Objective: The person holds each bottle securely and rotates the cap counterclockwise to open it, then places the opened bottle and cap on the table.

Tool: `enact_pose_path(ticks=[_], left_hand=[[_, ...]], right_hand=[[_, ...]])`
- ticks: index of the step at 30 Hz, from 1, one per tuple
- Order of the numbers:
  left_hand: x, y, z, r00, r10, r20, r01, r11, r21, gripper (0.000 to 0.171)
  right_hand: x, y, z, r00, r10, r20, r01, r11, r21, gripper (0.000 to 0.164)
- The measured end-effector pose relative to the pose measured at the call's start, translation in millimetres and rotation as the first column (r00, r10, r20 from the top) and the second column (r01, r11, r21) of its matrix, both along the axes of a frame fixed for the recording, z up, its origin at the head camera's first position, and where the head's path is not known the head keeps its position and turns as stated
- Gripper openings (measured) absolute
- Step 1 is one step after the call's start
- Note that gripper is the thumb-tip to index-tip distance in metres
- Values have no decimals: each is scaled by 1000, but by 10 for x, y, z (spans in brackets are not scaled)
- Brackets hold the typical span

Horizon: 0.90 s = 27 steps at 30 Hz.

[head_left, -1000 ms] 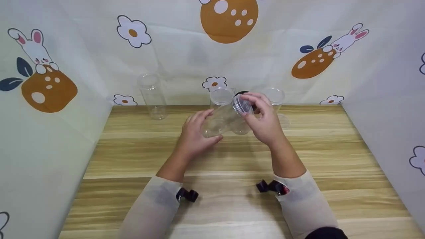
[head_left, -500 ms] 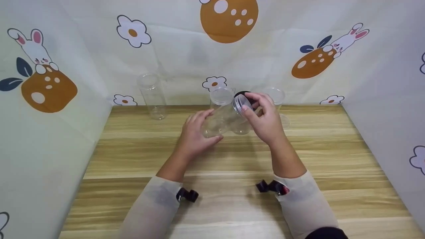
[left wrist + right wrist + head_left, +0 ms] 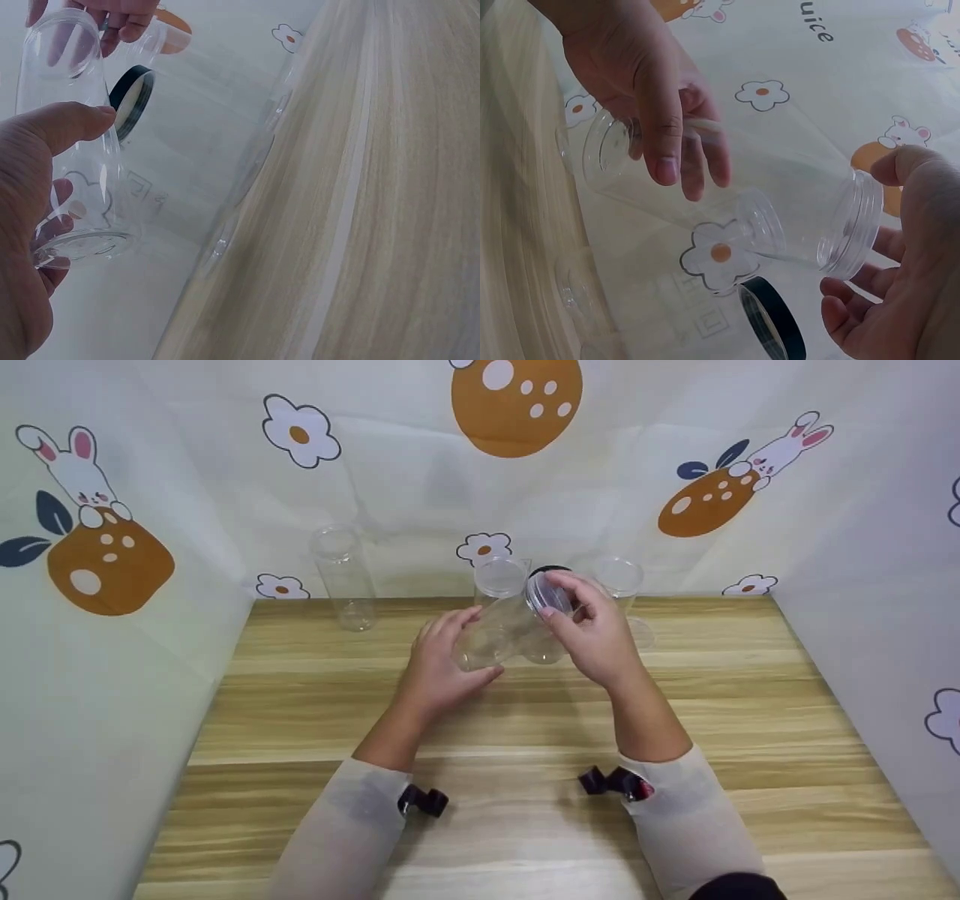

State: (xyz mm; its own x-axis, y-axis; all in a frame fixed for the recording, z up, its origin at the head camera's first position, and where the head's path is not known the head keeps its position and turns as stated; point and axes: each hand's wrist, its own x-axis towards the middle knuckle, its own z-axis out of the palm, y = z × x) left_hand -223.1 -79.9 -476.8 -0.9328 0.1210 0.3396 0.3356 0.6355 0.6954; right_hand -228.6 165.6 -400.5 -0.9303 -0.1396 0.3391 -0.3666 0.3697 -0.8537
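Observation:
A clear plastic jar [image 3: 487,639] lies tilted in the air above the wooden table, its far end raised to the right. Around its lower part, my left hand [image 3: 436,664] grips with thumb in front and fingers behind. My right hand [image 3: 604,641] holds the clear ribbed lid [image 3: 859,225] at the raised end, thumb on one side and fingers on the other. Through the jar wall, nothing shows inside. Just behind the lid stands another clear jar with a black lid [image 3: 772,319], mostly hidden by my right hand in the head view.
A clear jar [image 3: 351,589] stands alone at the back left. Another jar [image 3: 501,576] is directly behind the held one, and one more jar [image 3: 624,576] stands behind my right hand. Patterned cloth walls [image 3: 405,495] enclose the wooden table [image 3: 510,750] at back and sides.
My right thumb and fingers shift on the lid: the thumb lay across its face half a second ago and is now at its lower edge. The jar and left hand stay put.

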Motion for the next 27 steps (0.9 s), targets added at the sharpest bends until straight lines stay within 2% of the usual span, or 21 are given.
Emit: enact_pose_path(ticks=[6, 13, 16, 20, 24, 27], left_hand=[[10, -4, 10, 1000, 7, 13, -7, 1000, 6, 92], [12, -1, 14, 1000, 13, 25, -13, 1000, 2, 94], [10, -1, 9, 1000, 13, 24, -13, 1000, 1, 94], [5, -1, 6, 1000, 10, 15, -10, 1000, 5, 92], [2, 1, 0, 1000, 3, 8, -3, 1000, 9, 91], [0, 3, -7, 1000, -6, 5, 5, 1000, 13, 92]], right_hand=[[18, 2, -7, 997, 65, -49, -66, 998, -18, 49], [24, 11, -11, 997, 71, -44, -72, 997, -17, 51], [16, 11, -14, 998, 47, -43, -48, 999, -18, 54], [-5, 10, -16, 998, -29, -58, 28, 1000, -8, 59], [-13, 15, -12, 995, -89, -38, 90, 995, 33, 55], [-16, 18, -10, 996, -92, 1, 92, 994, 65, 50]])
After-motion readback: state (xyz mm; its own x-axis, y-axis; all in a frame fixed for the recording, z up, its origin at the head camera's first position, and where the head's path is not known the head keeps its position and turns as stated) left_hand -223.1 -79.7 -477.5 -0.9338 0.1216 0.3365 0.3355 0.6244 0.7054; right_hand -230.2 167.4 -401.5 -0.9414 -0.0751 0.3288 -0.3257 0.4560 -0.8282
